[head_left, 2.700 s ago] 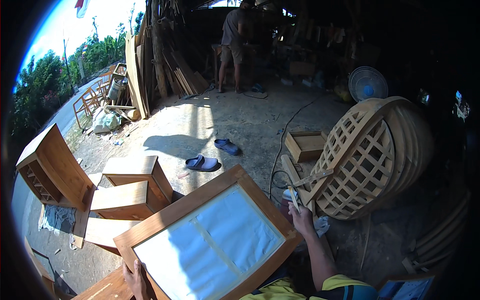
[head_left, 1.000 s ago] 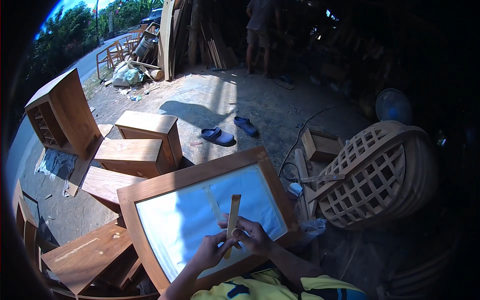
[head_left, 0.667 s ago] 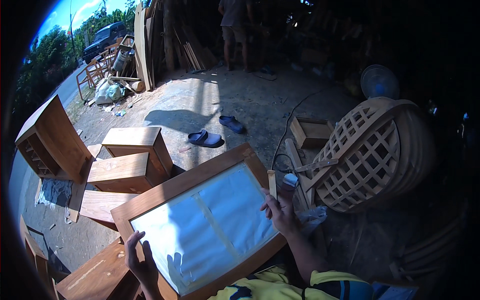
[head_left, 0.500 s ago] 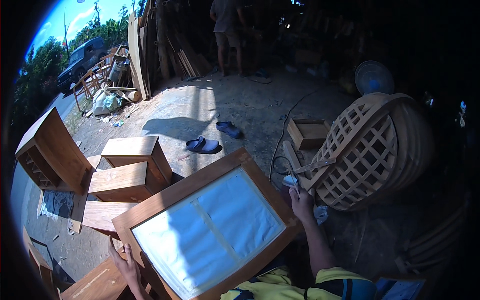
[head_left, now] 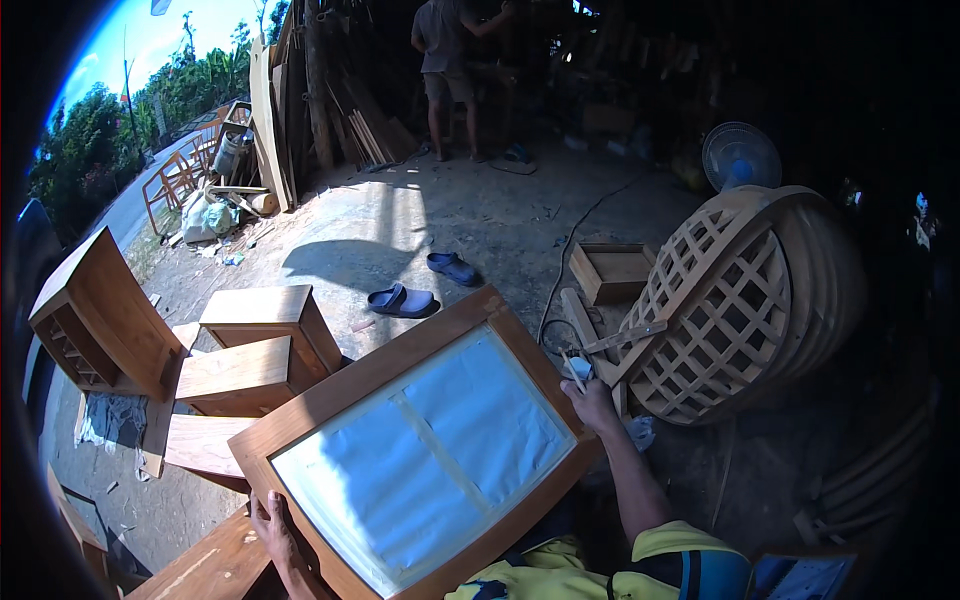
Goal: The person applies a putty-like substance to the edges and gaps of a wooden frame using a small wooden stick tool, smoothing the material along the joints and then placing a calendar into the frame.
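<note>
A wooden framed panel (head_left: 355, 375), its middle covered with white paper and strips of tape, tilts in front of me. At its lower left edge my left hand (head_left: 278, 535) grips the frame, fingertips showing along the side. Near the panel's right corner, my right hand (head_left: 594, 405) is closed around a slim pale stick (head_left: 573, 371) that points up and away; its working end is too small to make out. Just beyond that hand is a small white container (head_left: 580, 367), partly hidden.
Small wooden cabinets (head_left: 255, 310) stand left, beside a taller open wooden cabinet (head_left: 110, 320). A round wooden lattice piece (head_left: 715, 310) and a fan (head_left: 740, 155) are at right. Blue clogs (head_left: 402, 301) and a cable (head_left: 575, 235) lie ahead. Another person (head_left: 447, 75) stands at the back.
My left hand has moved right and down, closing onto the panel's edge. My right hand has shifted slightly left with the stick. The vehicle on the road has moved left.
</note>
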Available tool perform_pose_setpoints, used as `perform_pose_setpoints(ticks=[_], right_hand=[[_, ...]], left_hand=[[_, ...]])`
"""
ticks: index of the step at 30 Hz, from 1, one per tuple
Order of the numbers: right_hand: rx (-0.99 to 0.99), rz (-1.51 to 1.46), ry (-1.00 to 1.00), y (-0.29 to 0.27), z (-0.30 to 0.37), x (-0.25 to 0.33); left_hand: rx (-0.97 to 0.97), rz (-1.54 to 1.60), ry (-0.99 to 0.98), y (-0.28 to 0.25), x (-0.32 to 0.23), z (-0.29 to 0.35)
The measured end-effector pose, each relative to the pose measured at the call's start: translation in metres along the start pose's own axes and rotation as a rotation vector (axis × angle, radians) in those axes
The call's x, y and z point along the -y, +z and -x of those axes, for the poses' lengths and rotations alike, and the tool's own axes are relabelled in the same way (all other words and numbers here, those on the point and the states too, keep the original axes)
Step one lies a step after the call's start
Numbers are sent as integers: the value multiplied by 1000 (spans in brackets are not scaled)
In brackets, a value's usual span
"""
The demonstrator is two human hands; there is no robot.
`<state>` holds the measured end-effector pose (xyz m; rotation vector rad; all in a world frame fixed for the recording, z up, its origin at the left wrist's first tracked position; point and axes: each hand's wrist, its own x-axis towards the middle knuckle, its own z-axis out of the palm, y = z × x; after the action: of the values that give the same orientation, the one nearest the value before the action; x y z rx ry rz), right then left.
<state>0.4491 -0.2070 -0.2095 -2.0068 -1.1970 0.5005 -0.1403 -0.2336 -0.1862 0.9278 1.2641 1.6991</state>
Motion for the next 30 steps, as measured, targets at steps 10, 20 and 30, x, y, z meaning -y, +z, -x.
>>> perform_pose_setpoints(ticks=[10, 20, 30], right_hand=[[-143, 232, -286, -18, 5, 79], [542, -81, -935, 117, 94, 251], [528, 272, -1210, 180, 113, 326]], left_hand=[[8, -19, -145, 32, 4, -10], [53, 226, -172, 19, 7, 9], [104, 207, -106, 29, 1, 7]])
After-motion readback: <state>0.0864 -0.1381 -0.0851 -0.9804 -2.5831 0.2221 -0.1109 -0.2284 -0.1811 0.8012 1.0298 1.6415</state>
